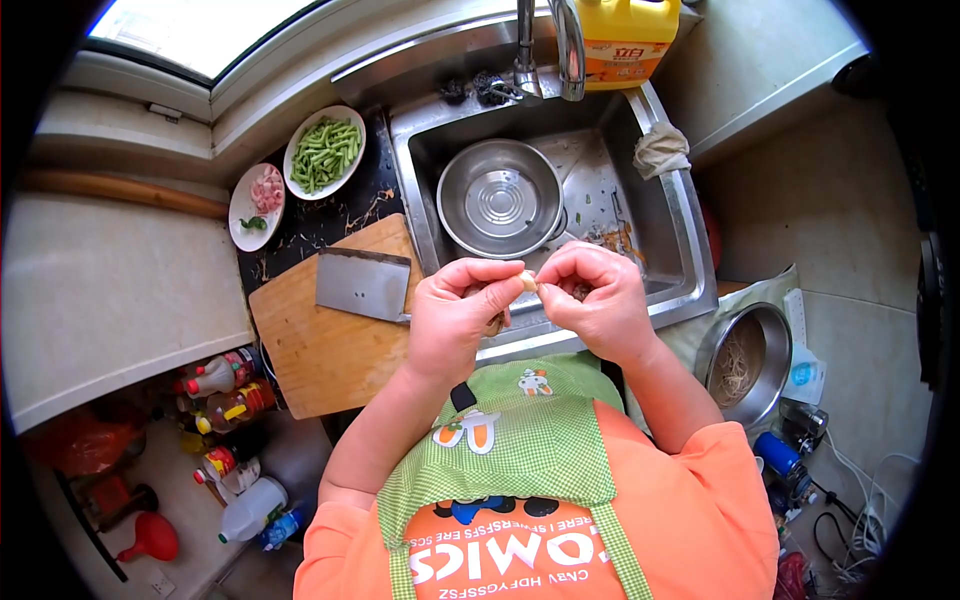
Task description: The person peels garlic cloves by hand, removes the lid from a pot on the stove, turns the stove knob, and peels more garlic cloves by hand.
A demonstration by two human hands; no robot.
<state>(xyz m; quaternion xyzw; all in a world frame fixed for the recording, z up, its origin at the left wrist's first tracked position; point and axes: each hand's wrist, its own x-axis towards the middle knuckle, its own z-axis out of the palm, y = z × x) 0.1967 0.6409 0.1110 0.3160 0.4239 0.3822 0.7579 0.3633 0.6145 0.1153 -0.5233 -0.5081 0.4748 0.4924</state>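
Observation:
Over the near edge of the sink (660, 210), my two hands meet at the fingertips. My left hand (465, 305) pinches a small pale garlic clove (528, 282) between thumb and forefinger, and something brownish shows under its curled fingers. My right hand (600, 300) is closed, its thumb and forefinger pressed against the clove's other end. A small brown piece, too hidden to name, sits within its curled fingers. Beyond the hands, a round metal basin (500, 200) rests in the sink. To the left, a cleaver (362, 283) lies on the wooden cutting board (320, 350).
Left of the sink stand a plate of cut green beans (325, 155) and a plate with pink meat pieces (267, 190). A faucet (525, 60) and a yellow detergent jug (625, 45) are behind. A metal bowl (745, 365) is at right; bottles (235, 400) stand lower left.

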